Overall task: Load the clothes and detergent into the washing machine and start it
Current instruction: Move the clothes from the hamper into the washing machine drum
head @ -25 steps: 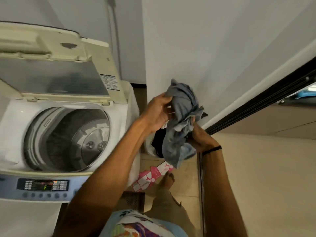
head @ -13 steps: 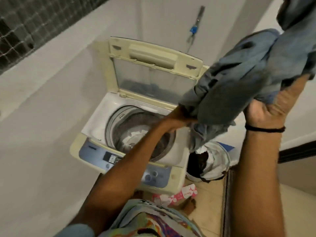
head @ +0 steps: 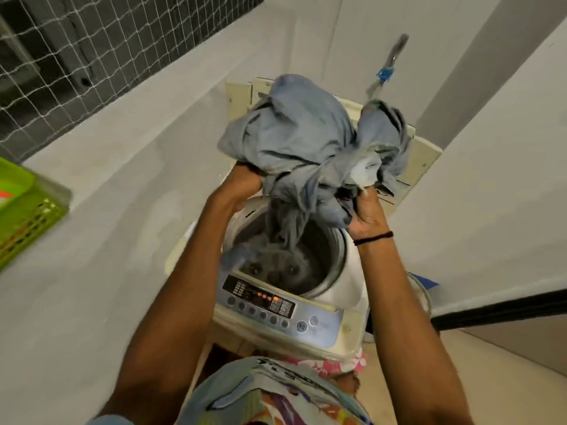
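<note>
Moved from upper right to frame centre, the grey-blue clothes bundle point(head: 306, 148), clamped in left hand point(head: 244, 184) and right hand point(head: 366, 214) grips, now trails into the washing machine drum point(head: 319, 256), so loading is under way.

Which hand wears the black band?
The right hand, gripping the grey-blue clothes; the black band circles its wrist. The left hand is bare.

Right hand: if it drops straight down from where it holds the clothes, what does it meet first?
Probably the washer's white rim on the drum's right side. The right hand seems to sit over that edge, not the open drum, though depth is unclear.
</note>
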The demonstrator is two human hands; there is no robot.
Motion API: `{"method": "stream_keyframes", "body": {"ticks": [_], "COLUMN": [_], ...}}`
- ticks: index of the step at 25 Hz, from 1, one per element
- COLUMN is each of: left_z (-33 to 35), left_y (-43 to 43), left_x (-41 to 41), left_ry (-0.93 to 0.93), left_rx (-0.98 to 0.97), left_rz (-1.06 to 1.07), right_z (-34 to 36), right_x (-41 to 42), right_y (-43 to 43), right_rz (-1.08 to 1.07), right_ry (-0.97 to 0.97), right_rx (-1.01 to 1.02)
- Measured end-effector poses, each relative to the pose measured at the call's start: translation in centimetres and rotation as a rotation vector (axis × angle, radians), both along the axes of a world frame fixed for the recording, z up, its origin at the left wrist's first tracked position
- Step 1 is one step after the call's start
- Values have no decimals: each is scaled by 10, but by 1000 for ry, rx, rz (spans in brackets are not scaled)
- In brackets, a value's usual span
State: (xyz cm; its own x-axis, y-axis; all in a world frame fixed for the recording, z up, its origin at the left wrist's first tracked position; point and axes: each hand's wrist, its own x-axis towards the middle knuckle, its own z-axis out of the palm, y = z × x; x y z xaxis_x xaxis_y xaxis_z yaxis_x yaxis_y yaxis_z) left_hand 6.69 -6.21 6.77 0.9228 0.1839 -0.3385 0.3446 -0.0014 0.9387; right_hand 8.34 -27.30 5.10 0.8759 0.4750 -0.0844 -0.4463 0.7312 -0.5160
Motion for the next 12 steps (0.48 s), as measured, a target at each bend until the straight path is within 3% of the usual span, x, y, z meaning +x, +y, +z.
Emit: {"method": "stream_keyframes", "body": {"ticks": [1,3,5,7,8,12], "left_z": [-14,-42,-62,-76,-79,-111], "left_y": [6,12,13,13,10,-5], "left_x": [0,-12,-24,-20,-13,3], "left_ry": [77,262,291,245,245,332], "left_rx": [-41,-322,-718,-908,-941,-633], "left_rz": [-3,-92,-30,174,261,384], "right_z": [-2,-9,-25,-42,-50,-98], "right_x": [5,11,12,8,6,15], "right_y": [8,17,21,18,18,17], "right_rz": [-70,-81,-24,-30,-61,-78], "right_ry": [10,-3,-88,-217,-310,-580], "right_rx": [-32,-131,-306,-566,-690,-1237]}}
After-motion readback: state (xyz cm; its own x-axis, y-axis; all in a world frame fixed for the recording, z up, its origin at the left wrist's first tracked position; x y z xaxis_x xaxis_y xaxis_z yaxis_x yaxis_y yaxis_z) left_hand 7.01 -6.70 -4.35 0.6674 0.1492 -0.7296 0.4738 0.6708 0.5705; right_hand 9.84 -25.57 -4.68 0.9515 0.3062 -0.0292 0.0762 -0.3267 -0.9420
